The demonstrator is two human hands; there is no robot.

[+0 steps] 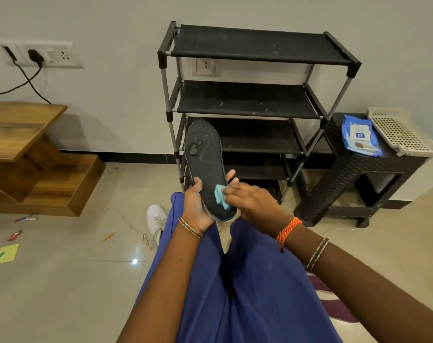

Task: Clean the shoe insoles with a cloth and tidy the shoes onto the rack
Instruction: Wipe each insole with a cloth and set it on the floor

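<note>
A dark grey insole [205, 159] stands tilted up in front of me, toe end pointing at the rack. My left hand [197, 206] grips its heel end from underneath, fingers curled round the far edge. My right hand [250, 200] pinches a small light-blue cloth [220, 195] and presses it against the insole's heel area. A white shoe [157, 222] lies on the floor by my left leg, partly hidden by my blue clothing. The black shoe rack [257, 100] stands against the wall, its visible shelves bare.
A dark woven side table [346, 194] at right carries a blue wipes packet [359, 134] and a white perforated basket [398, 131]. A wooden stepped unit [25, 154] sits at left under a wall socket with cables. Small items and a yellow paper [7, 253] litter the floor.
</note>
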